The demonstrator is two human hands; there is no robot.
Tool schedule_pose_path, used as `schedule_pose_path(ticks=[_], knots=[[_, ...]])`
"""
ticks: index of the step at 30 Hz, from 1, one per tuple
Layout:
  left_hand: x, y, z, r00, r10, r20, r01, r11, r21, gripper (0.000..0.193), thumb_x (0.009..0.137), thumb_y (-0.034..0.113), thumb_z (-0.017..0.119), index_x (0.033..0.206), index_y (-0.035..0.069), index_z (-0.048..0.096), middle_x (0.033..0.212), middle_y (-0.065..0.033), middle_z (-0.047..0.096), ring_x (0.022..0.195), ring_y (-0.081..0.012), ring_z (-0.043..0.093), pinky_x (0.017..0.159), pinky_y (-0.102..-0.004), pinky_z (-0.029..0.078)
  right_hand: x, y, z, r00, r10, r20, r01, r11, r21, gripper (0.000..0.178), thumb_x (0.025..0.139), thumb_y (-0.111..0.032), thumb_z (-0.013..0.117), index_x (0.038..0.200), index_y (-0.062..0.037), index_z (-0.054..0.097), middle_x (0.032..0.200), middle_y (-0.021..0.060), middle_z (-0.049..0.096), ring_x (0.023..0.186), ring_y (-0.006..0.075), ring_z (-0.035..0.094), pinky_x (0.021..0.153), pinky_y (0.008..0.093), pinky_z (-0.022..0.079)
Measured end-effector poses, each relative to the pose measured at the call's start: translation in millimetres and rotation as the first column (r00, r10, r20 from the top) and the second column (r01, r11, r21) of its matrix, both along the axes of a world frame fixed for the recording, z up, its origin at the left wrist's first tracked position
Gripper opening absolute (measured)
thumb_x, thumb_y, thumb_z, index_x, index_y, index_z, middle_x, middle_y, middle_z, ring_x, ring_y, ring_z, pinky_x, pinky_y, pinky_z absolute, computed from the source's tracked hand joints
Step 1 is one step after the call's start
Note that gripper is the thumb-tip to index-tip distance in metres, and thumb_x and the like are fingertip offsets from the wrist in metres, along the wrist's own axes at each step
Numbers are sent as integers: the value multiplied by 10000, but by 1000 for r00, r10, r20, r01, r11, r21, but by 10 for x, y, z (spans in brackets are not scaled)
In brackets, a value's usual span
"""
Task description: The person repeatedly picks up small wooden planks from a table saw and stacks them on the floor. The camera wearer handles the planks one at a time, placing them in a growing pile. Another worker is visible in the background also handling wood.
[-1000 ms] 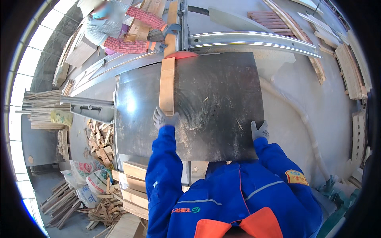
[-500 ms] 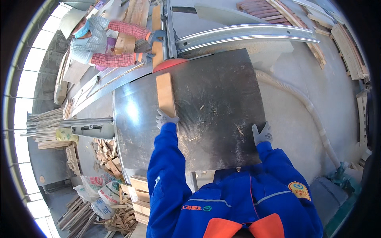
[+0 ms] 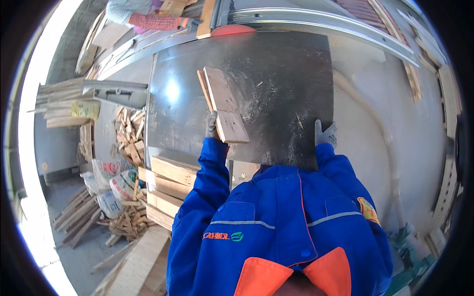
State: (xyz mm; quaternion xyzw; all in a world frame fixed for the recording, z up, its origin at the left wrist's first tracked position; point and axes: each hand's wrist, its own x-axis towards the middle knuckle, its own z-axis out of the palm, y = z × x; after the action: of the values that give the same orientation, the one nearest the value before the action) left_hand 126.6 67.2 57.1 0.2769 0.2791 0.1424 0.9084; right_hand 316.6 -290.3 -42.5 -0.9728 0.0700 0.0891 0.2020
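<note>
My left hand (image 3: 212,126), in a grey glove, is closed on the near left side of a short wooden board (image 3: 227,108). The board is tilted up on edge above the dark tabletop (image 3: 281,74). Along its left side lies a thin wooden strip (image 3: 204,90), running down into the same grip. My right hand (image 3: 327,134), also gloved, rests at the right edge of the tabletop, its thumb spread from the fingers and no loose thing in it. Some of its fingers are hard to make out.
Across the table a co-worker's gloved hand (image 3: 191,23) is beside a plank (image 3: 205,19), near a red guard (image 3: 233,30) and metal rail (image 3: 316,19). At left are stacked boards (image 3: 173,170), offcuts (image 3: 132,138) and sacks (image 3: 111,185). A hose (image 3: 368,106) curves along the right.
My left hand has drawn the board nearer and tilted it, and the thin strip now shows beside it. My right hand stays at the table edge. The whole view has shifted, with the co-worker partly out.
</note>
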Motion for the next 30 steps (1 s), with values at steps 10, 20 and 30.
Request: schedule_pose_path(ticks=[10,20,30], knots=[[-1075,-461,643,936,351,33,-347,902,256,784,778,349,807,1382,24,428,1100,-156,635,983,-274,666,825,-428,588,2,-4,-8,997,81,0,-81,992,96,939,890,-673,529,1457,60,377,1461,296,437,1342,427,441,1116,463,366],[-2319,-567,321,333,926,-181,-430,319,845,1023,620,139,868,1501,5,365,1518,-171,393,1402,-285,388,1137,-377,344,41,-77,-223,995,92,21,-94,994,61,898,912,-657,516,1431,67,407,1430,289,480,1299,431,487,1083,473,401],[-2926,-347,154,-290,774,-563,-211,522,827,1035,584,315,869,1485,97,408,1433,-222,475,1330,-370,462,1123,-425,386,26,-50,-203,977,146,157,-130,986,-107,906,909,-699,475,1436,35,414,1426,264,500,1278,414,518,1068,463,423]])
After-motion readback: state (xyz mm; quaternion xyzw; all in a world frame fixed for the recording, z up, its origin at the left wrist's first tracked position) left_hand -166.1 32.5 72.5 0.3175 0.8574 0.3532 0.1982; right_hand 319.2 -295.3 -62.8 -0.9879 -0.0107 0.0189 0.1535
